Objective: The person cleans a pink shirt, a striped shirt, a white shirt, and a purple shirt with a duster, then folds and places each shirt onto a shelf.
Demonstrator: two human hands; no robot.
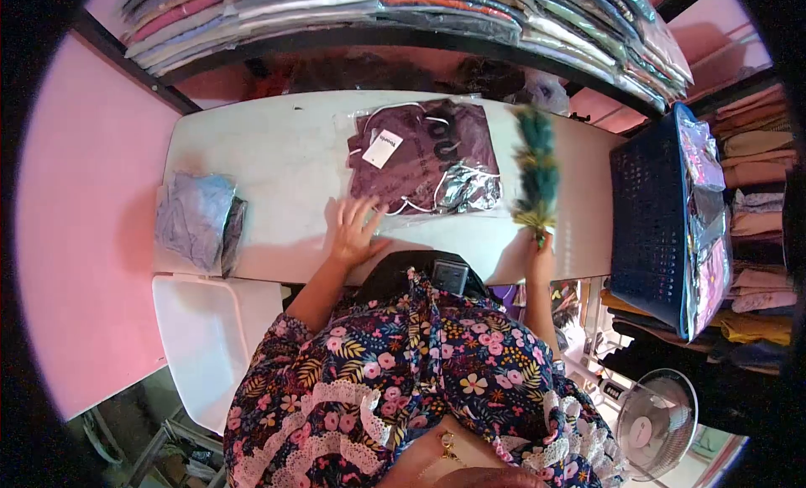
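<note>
A dark purple garment in a clear plastic bag (424,156), with a white tag on it, lies on the white table (277,161). My left hand (357,229) rests flat on the table at the bag's near edge, fingers spread. My right hand (540,253) grips the handle of a green and yellow feather duster (536,173), which points away from me over the table to the right of the bag.
A pile of bluish bagged cloth (200,218) sits at the table's left end. A dark blue basket (651,219) with packed garments stands on the right. Shelves of folded, bagged clothes (403,10) run along the back. A white chair (206,337) and a fan (655,421) stand below.
</note>
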